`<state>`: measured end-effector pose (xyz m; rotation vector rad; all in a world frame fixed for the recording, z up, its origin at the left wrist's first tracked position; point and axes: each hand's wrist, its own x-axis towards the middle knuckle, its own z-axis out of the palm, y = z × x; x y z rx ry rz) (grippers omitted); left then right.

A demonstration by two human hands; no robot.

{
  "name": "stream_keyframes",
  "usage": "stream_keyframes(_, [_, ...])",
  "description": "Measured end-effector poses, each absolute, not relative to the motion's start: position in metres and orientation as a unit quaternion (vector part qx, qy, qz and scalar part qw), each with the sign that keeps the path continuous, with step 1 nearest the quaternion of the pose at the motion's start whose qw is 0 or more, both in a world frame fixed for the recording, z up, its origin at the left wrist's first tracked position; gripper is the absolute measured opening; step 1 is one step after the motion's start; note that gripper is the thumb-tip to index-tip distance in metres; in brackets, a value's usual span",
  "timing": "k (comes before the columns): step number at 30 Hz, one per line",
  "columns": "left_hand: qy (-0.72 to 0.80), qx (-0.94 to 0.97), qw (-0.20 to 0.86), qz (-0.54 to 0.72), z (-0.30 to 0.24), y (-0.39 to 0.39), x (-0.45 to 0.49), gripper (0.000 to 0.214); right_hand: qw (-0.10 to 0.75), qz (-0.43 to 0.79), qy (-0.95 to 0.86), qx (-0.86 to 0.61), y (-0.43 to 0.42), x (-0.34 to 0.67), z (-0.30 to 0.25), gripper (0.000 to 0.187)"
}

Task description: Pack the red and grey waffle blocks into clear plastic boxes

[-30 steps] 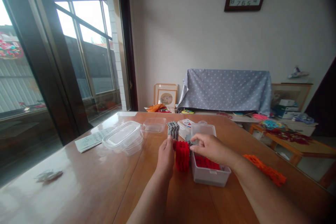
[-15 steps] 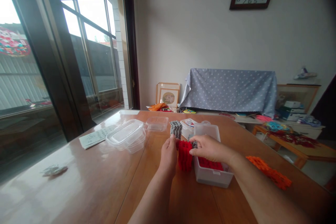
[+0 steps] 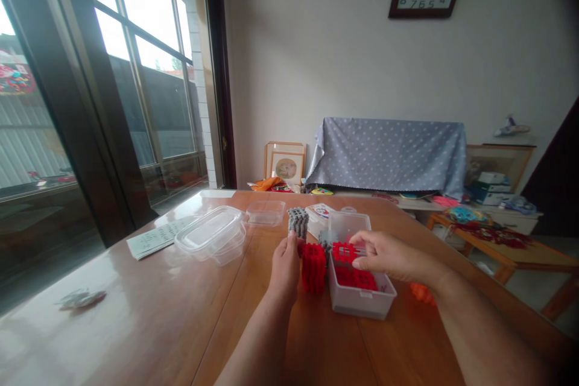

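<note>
On the left of the table (image 3: 149,325), clear containers (image 3: 210,226) are lying well apart from the work. Nearer the middle, the left hand (image 3: 286,265) is keeping its place, its fingers closing on the lower part of a grey lattice block (image 3: 298,223); a red lattice block (image 3: 313,268) is standing upright just beside these fingers, and a grey piece (image 3: 324,242) is showing behind it. To the right, an open plastic box (image 3: 362,303) is holding more red pieces (image 3: 357,279). The change is at the right hand (image 3: 375,253): half a second ago it was by the red block, and now it is hovering over the box, thumb and forefinger seemingly pinching a single red piece (image 3: 344,251). That piece is now standing apart from the blocks, so the two hands appear to be handling separate parts. Farther right, the forearm is partly covering an orange piece (image 3: 423,294).
</note>
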<state>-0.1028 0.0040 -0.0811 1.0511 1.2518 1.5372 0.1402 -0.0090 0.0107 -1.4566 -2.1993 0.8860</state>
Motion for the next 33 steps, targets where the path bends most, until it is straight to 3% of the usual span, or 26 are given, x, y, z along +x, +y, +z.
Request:
stream_keyframes(10, [0.501,0.428,0.424,0.621,-0.084,0.005,-0.103,0.068,0.078,0.204,-0.793,-0.568,0.003,0.145,-0.015,0.022])
stream_keyframes(16, [0.5,0.422,0.429,0.623,-0.081,0.005,-0.102,0.07,0.033,0.166,-0.794,-0.584,0.005,0.133,-0.018,0.023])
stream_keyframes(33, [0.503,0.425,0.43,0.617,-0.082,0.004,-0.103,0.07,0.037,0.138,-0.79,-0.596,0.004,0.131,-0.029,0.034])
